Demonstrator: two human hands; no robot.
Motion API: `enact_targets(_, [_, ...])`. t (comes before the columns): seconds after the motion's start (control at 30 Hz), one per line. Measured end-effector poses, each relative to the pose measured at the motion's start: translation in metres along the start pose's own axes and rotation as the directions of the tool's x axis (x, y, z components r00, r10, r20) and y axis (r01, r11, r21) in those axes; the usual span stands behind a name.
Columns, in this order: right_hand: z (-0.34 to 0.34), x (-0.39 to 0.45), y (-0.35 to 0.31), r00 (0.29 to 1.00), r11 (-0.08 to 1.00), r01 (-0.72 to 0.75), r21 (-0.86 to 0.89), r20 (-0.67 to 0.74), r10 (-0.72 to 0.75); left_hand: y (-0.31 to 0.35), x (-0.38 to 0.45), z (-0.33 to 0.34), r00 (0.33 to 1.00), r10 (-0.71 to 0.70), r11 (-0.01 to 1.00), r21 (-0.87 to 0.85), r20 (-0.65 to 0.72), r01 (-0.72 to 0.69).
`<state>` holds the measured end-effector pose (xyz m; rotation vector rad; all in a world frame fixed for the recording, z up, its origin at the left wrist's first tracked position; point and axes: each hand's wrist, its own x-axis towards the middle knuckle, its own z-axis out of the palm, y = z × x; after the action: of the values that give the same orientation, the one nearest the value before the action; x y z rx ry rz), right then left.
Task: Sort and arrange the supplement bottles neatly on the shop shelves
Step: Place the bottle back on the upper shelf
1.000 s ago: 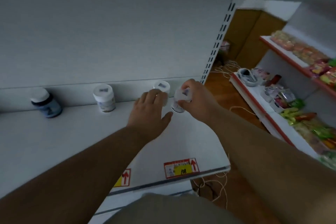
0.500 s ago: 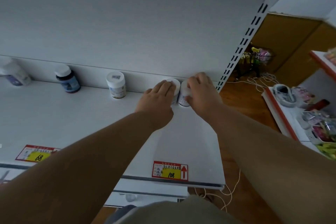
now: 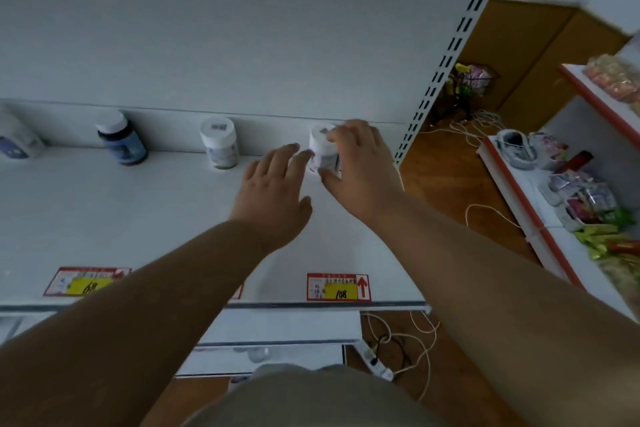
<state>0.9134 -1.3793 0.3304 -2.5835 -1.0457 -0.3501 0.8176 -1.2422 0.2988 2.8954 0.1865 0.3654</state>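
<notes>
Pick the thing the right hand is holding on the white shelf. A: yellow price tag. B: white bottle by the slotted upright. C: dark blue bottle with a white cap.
B: the right hand curls its fingers round the white bottle nearest the slotted upright.

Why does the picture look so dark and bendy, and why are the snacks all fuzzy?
Head view: dim, bluish light dulls the white shelf; the wide lens bends the slotted post and stretches the arms; the snacks at the right edge smear; the price tag and white-capped bottle stay fairly sharp.
</notes>
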Motion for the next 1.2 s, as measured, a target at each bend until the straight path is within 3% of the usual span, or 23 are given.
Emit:
enact_targets(0.17, [0.006,-0.009,-0.035,0.980,0.967,0.196,0.165,0.013,-0.201,-0.010,-0.057,-0.008,0.980,-0.195,0.981,0.017,-0.042,0.196])
enact_targets(0.27, [0.008,-0.014,-0.063,0.954,0.917,0.272,0.290,0.046,-0.297,-0.017,-0.104,-0.019,0.923,-0.379,0.925,0.014,-0.063,0.381])
enact_targets(0.5, [0.014,-0.040,-0.183,0.860,0.747,0.374,0.549,0.097,-0.502,-0.057,-0.220,-0.057,0.795,-0.586,0.803,0.015,-0.160,0.595])
enact_targets(0.63, [0.020,-0.054,-0.270,0.780,0.662,0.434,0.611,0.113,-0.616,-0.103,-0.288,-0.077,0.716,-0.663,0.743,-0.076,-0.219,0.665])
enact_targets(0.87, [0.054,-0.089,-0.463,0.668,0.579,0.449,0.680,0.174,-0.723,-0.205,-0.429,-0.136,0.579,-0.759,0.610,-0.017,-0.297,0.792])
enact_targets(1.07, [0.078,-0.089,-0.572,0.553,0.529,0.549,0.647,0.194,-0.810,-0.272,-0.492,-0.168,0.485,-0.854,0.497,-0.020,-0.187,0.868])
enact_targets(1.2, [0.108,-0.067,-0.630,0.526,0.526,0.545,0.652,0.223,-0.821,-0.328,-0.507,-0.173,0.406,-0.899,0.417,-0.036,-0.165,0.908])
